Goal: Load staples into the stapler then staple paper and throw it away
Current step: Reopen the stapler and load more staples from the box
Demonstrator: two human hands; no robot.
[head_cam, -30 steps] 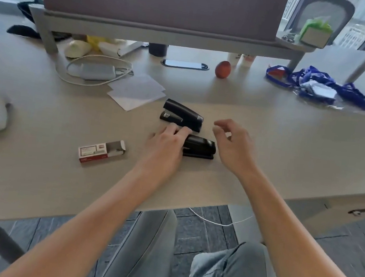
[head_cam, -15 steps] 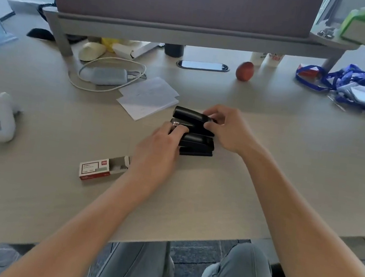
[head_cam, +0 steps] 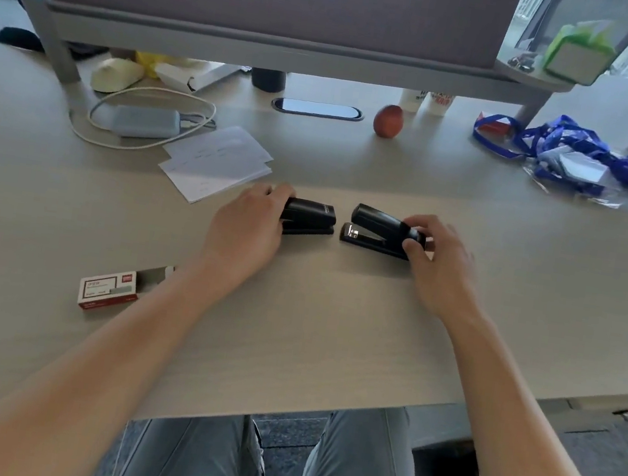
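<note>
The left hand (head_cam: 243, 228) grips one closed black plastic stapler (head_cam: 309, 219) and the right hand (head_cam: 438, 263) grips a second black stapler (head_cam: 380, 231), its top slightly lifted, both on the pale wood table (head_cam: 333, 321). Loading seems barely begun: the red-and-white staple box (head_cam: 108, 289) lies near the left forearm, and the white paper sheets (head_cam: 216, 161) just beyond the left hand look unstapled.

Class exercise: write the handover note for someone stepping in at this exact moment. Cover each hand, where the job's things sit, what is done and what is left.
Left hand grips the closed stapler; right hand grips the second stapler, its top slightly raised.
Both staplers rest on the desk, apart.
Staple box lies near the left forearm, drawer partly out.
Paper sheets lie behind the left hand.
Done: nothing visibly loaded.
Left: load staples, staple paper, discard it.
</note>
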